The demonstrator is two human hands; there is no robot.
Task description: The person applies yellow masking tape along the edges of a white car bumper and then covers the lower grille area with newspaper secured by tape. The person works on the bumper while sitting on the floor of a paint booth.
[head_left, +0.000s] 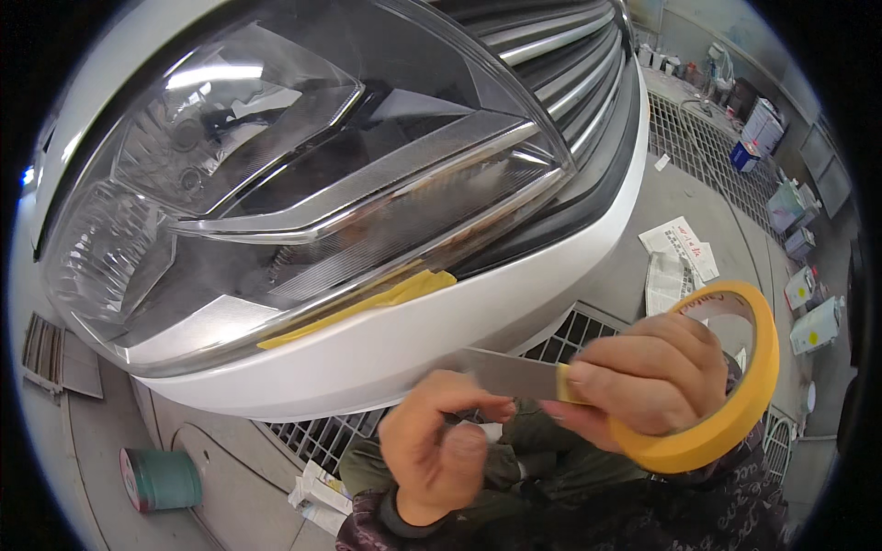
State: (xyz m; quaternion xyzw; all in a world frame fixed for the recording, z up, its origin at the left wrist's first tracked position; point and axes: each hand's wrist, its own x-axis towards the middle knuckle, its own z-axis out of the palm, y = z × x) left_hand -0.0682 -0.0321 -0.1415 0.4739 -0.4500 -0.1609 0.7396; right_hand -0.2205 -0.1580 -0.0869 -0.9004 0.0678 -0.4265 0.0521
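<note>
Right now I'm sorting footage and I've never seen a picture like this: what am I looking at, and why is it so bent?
It comes from a fisheye camera worn on a person's head, looking down, so straight edges curve. Both bare hands are the wearer's. The right hand holds a yellow masking tape roll; the left hand pinches the tape strip pulled from it. Above is a car headlight on a white bumper, with a piece of yellow tape along its lower edge. A green roll lies on the floor.
</note>
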